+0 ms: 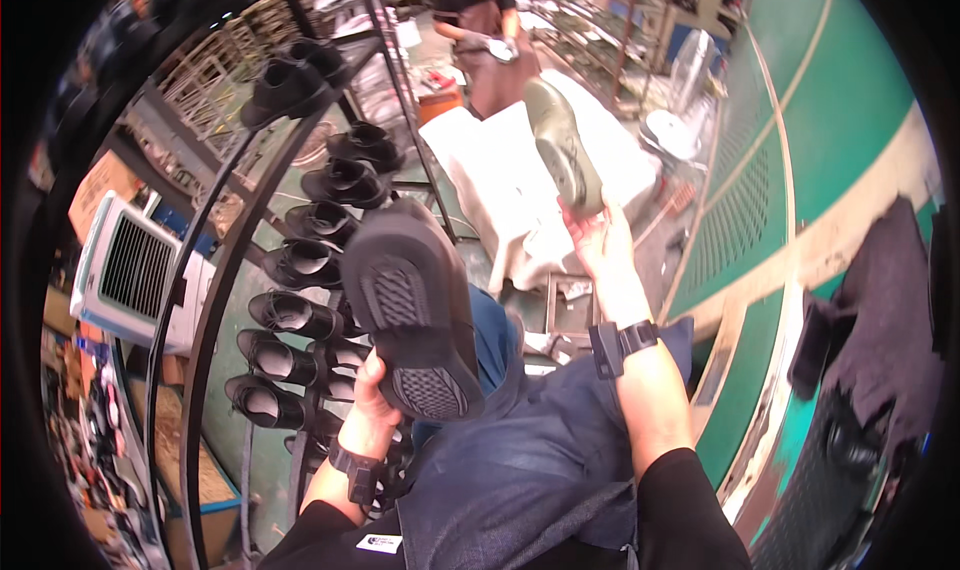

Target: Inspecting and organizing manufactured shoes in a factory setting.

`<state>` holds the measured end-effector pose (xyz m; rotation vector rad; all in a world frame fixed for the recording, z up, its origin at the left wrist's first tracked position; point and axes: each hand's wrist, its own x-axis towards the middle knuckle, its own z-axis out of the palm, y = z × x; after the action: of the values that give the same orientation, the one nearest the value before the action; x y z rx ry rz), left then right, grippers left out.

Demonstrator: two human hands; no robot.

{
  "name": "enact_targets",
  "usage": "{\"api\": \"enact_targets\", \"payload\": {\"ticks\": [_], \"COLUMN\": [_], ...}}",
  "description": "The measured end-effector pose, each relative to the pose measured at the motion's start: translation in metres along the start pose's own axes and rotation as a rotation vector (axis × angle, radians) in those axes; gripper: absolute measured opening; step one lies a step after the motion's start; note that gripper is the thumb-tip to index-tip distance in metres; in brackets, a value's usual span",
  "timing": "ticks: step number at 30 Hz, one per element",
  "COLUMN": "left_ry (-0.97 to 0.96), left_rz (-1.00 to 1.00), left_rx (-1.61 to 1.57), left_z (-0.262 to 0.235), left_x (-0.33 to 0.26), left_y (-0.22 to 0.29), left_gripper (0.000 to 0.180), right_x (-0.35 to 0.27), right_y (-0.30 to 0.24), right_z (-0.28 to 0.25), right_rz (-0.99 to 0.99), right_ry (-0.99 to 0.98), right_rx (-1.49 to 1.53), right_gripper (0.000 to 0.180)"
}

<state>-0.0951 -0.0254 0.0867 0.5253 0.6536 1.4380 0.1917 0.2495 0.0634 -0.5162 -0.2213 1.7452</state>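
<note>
Gripping a black shoe [412,310] from beneath, your left hand [372,402] has its fingers curled around the heel end, so the patterned sole faces up toward you and the toe points away, over your blue denim apron [520,470]. Your right hand [598,238] is raised higher and further out, palm open and fingers spread, with an olive-green shoe [565,145] resting heel-down on the fingertips; its pale sole is turned toward you and its toe stands up and away. Both wrists carry dark bands. To your left a curved black metal rack [225,270] holds rows of black shoes [300,315] on its pegs, running from its near end to its far end. Ahead of your knees stands a table draped in white cloth [500,185], and beyond its far edge another person [480,30] in a dark apron handles something pale.
</note>
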Motion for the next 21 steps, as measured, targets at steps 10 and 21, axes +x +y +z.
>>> {"api": "enact_targets", "payload": {"ticks": [10, 21], "left_ry": [-0.151, 0.422], "left_rz": [0.732, 1.582], "left_rx": [1.771, 1.819], "left_z": [0.038, 0.061], "left_x": [0.012, 0.068], "left_y": [0.060, 0.117], "left_gripper": [0.083, 0.034], "right_x": [-0.132, -0.127], "right_y": [0.073, 0.072], "right_z": [0.063, 0.167], "right_rz": [0.952, 0.072], "right_ry": [-0.644, -1.016], "right_rx": [-0.081, -1.044], "right_gripper": [0.066, 0.048]}}
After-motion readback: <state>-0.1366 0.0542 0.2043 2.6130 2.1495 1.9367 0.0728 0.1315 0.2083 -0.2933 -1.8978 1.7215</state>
